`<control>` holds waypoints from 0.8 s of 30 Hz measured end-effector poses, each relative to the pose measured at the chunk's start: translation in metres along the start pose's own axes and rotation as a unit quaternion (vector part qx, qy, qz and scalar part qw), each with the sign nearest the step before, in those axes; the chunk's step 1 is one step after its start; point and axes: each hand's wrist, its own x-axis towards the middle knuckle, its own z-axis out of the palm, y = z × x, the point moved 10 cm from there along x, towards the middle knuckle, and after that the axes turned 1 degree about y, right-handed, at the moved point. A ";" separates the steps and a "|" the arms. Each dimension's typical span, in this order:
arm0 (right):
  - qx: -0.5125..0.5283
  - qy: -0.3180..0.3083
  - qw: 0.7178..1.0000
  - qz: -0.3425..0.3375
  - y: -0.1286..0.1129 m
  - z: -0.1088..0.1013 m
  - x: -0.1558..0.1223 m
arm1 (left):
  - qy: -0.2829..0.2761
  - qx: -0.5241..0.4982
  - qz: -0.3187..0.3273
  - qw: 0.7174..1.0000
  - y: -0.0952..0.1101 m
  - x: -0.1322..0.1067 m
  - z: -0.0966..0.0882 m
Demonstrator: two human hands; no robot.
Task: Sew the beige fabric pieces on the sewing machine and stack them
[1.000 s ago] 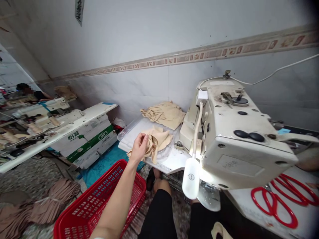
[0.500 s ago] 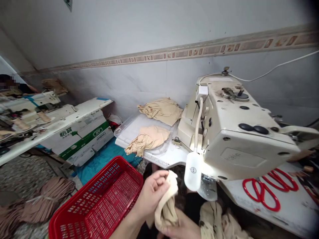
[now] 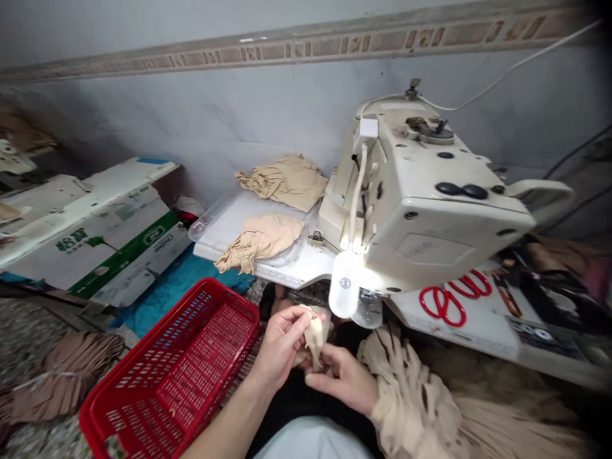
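- Left hand (image 3: pixel 282 344) and right hand (image 3: pixel 342 380): both closed, fingertips pinching a small beige fabric piece (image 3: pixel 314 335) between them, held close to the body above the lap, which leaves the fingers free to work the cloth.
- Just right of the right hand, a heap of beige fabric (image 3: pixel 411 398) spills away, within easy reach.
- Just left of the left hand sits a red plastic basket (image 3: pixel 167 363); its low, open top would make it easy to reach into. Nothing shows inside it.
- Ahead of the hands, a sewing machine head (image 3: pixel 421 204) stands on the table (image 3: pixel 291 271), with an LED lamp (image 3: pixel 344 284) hanging low beside it; two folded beige garments (image 3: pixel 282 182) lie nearby.
- Hard to make out: the fingers hide most of the small piece, so its shape and seams can't be told. The heap runs out of view at the bottom edge.
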 end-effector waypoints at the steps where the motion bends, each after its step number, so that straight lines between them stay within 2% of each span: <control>1: -0.069 -0.012 0.998 0.005 0.001 0.003 0.000 | 0.002 0.053 0.043 0.998 0.006 0.003 0.001; 2: -0.138 -0.001 0.990 0.004 -0.001 -0.003 -0.001 | 0.003 0.122 0.087 0.989 0.012 0.006 0.002; 4: -0.247 0.074 0.966 -0.011 -0.014 -0.031 -0.007 | -0.024 0.282 0.137 0.949 0.015 0.011 0.007; 6: -0.296 0.139 0.945 -0.022 -0.031 -0.064 -0.019 | -0.107 0.414 0.126 0.895 0.001 0.014 0.016; 7: -0.305 0.147 0.940 -0.023 -0.037 -0.076 -0.025 | -0.165 0.455 0.111 0.868 -0.009 0.012 0.021; 9: -0.311 0.120 0.943 -0.028 -0.045 -0.088 -0.033 | -0.281 0.477 0.088 0.828 -0.024 0.003 0.036; 11: -0.307 0.065 0.949 -0.033 -0.046 -0.088 -0.038 | -0.362 0.453 0.076 0.811 -0.030 -0.008 0.052; 14: -0.293 0.011 0.956 -0.028 -0.039 -0.083 -0.043 | -0.400 0.408 0.060 0.818 -0.031 -0.012 0.072; 17: -0.260 -0.004 0.965 -0.027 -0.030 -0.084 -0.049 | -0.408 0.377 0.001 0.832 -0.045 -0.011 0.081; 20: -0.148 0.030 0.988 -0.019 -0.022 -0.097 -0.055 | -0.379 0.349 -0.051 0.856 -0.060 -0.005 0.080; 24: -0.042 0.127 0.991 0.010 -0.016 -0.121 -0.062 | -0.297 0.336 -0.045 0.893 -0.067 0.009 0.073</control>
